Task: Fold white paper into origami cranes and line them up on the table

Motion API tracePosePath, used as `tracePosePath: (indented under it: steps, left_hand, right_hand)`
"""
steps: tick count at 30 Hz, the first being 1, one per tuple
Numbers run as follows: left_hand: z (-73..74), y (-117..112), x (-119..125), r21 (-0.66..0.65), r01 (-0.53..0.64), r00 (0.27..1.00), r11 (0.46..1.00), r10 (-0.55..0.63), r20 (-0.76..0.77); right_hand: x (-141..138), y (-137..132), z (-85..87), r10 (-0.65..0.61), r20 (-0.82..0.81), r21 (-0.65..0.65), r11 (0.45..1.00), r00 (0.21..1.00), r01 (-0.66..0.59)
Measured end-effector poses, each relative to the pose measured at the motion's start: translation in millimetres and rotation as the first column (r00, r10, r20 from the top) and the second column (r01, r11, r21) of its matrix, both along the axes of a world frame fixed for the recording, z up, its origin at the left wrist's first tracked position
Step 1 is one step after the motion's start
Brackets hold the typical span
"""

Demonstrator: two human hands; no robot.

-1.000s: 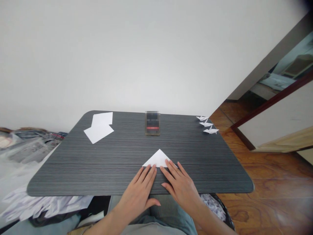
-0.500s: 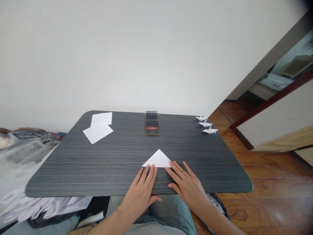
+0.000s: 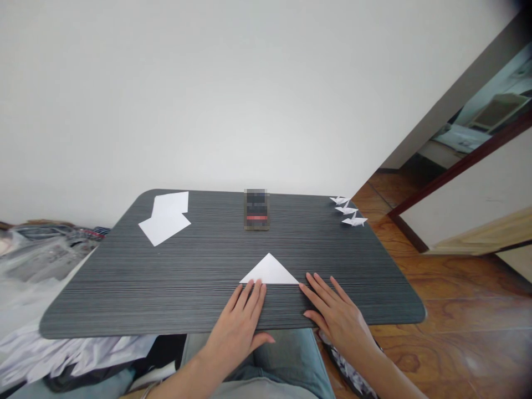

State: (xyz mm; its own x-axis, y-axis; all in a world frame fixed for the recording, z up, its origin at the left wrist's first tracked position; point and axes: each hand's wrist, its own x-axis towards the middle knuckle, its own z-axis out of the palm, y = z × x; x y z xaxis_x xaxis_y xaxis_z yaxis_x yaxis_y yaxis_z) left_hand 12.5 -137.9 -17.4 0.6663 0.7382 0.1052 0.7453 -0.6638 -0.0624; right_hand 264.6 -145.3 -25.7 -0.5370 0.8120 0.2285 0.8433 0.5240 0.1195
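A white sheet of paper folded into a triangle lies flat on the dark table, its point facing the wall and its long folded edge towards me. My left hand rests with outstretched fingers on the left half of that folded edge. Just at the triangle's right corner is my right hand, laid flat with fingers spread and the index fingertip at the corner. Neither hand grips anything.
Loose white paper sheets overlap at the table's back left. Three folded paper cranes stand in a row at the back right. A blurred-out dark rectangular object lies at the back middle. Bagged clothes are piled left of the table.
My right hand has slid right along the folded edge, from the paper to its right corner, uncovering that side. My left hand stays in place on the paper.
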Motion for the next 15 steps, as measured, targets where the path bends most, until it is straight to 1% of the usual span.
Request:
tracePosePath:
  steps: [3, 6, 8, 10, 12, 15]
  left_hand:
    - [2.3, 2, 0, -0.045, 0.005, 1.000, 0.999, -0.003, 0.027]
    - [3.4, 5, 2, -0.081, -0.013, 0.997, 0.997, 0.019, 0.071]
    - [3.9, 6, 3, -0.100, -0.018, 0.995, 0.995, 0.027, 0.091]
    - [4.8, 7, 4, -0.112, -0.016, 0.995, 0.994, 0.027, 0.095]
    - [6.2, 8, 4, -0.116, -0.016, 0.995, 0.993, 0.027, 0.097]
    - [8.7, 7, 5, -0.107, -0.021, 0.994, 0.994, 0.032, 0.107]
  right_hand:
    - [1, -3, 2.0, -0.043, -0.026, -0.024, 0.999, 0.999, 0.042]
    - [-8, -3, 4.4, -0.075, -0.061, -0.052, 0.996, 0.995, 0.072]
    - [-18, -1, 5.2, -0.067, -0.082, -0.094, 0.994, 0.994, 0.059]
    - [-29, 2, 5.2, -0.026, -0.101, -0.134, 0.991, 0.995, 0.012]
    - [-37, 4, 4.8, 0.003, -0.124, -0.148, 0.989, 0.992, -0.022]
    - [-43, 6, 4.2, 0.004, -0.146, -0.152, 0.988, 0.989, -0.026]
